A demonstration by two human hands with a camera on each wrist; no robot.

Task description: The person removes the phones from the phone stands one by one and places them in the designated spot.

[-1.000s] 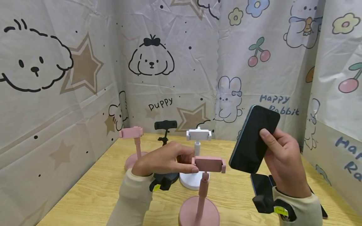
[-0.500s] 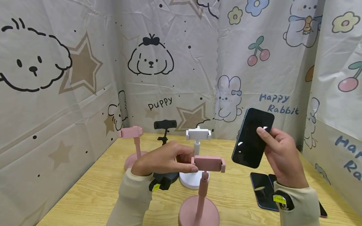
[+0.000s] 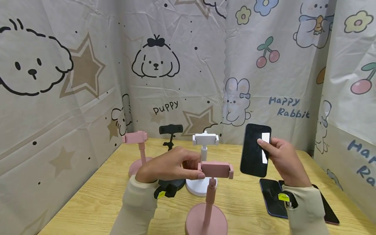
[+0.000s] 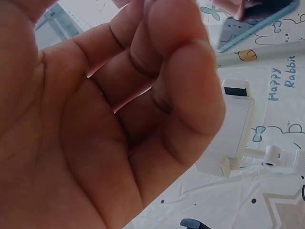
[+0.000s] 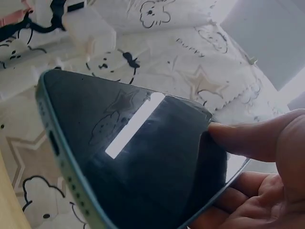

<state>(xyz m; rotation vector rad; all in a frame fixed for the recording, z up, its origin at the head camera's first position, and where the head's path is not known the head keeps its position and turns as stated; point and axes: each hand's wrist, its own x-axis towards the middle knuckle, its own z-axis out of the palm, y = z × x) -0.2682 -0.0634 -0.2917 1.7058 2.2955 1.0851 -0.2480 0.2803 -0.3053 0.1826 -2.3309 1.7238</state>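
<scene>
In the head view my left hand [image 3: 171, 165] holds the left end of the clamp on the nearest pink phone stand [image 3: 215, 170], thumb in front and fingers behind. That stand is upright on its round base. My right hand [image 3: 286, 160] grips a dark smartphone [image 3: 250, 153] by its right edge, thumb on the screen. The phone is held nearly upright, to the right of the pink clamp and apart from it. Its screen carries a bright reflection, and the right wrist view shows a light blue-green frame [image 5: 71, 176]. Curled fingers [image 4: 190, 90] fill much of the left wrist view.
Behind my left hand stand a white phone stand [image 3: 205, 139], a black one [image 3: 171, 129] and another pink one [image 3: 135, 137]. More dark phones [image 3: 273, 197] lie on the wooden table [image 3: 88, 202] under my right forearm. Printed curtains [image 3: 188, 65] enclose the table.
My right hand has moved left and down with the smartphone, turning it more upright and closer to the pink stand. My left hand keeps its hold on the clamp.
</scene>
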